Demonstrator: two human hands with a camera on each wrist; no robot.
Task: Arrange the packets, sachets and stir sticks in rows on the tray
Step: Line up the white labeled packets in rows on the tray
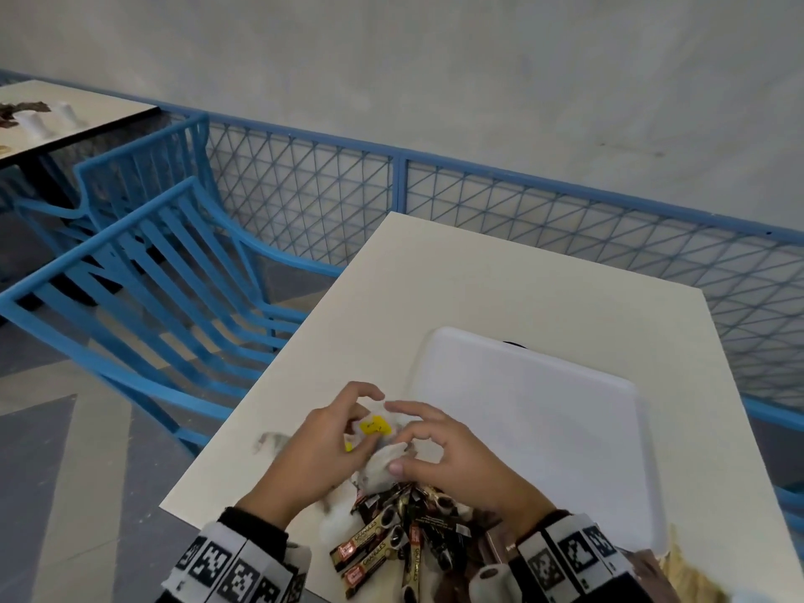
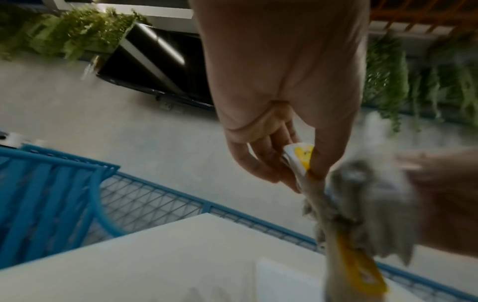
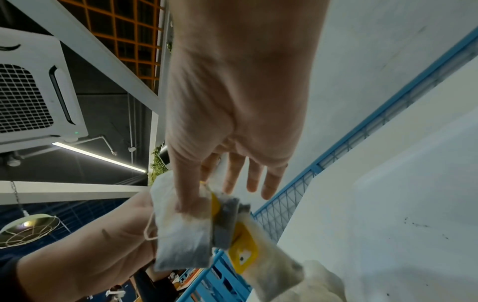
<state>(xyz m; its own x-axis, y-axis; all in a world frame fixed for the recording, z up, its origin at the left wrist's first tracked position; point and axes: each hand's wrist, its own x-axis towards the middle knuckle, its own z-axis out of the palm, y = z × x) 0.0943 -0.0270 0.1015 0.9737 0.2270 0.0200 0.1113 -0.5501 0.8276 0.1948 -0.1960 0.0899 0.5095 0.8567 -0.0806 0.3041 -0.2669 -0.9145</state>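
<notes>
Both hands hold a bunch of white tea bags (image 1: 385, 465) with yellow tags (image 1: 375, 426) just above the table, left of the white tray (image 1: 544, 428). My left hand (image 1: 330, 433) pinches a yellow-tagged tea bag (image 2: 301, 158) between thumb and fingers. The thumb of my right hand (image 1: 439, 450) presses a tea bag (image 3: 182, 239) against the index finger, while the other fingers (image 3: 254, 177) stay straight. More tea bags (image 2: 362, 200) hang between the hands. Dark coffee sachets (image 1: 391, 546) lie piled at the table's near edge. The tray's visible part is bare.
The cream table (image 1: 500, 276) ends close on the left, where blue chairs (image 1: 152, 263) stand. A blue mesh railing (image 1: 565, 202) runs behind. A blurred grey tea bag (image 1: 272, 441) lies left of my left hand. A tan blurred bundle (image 1: 683, 567) sits at the lower right.
</notes>
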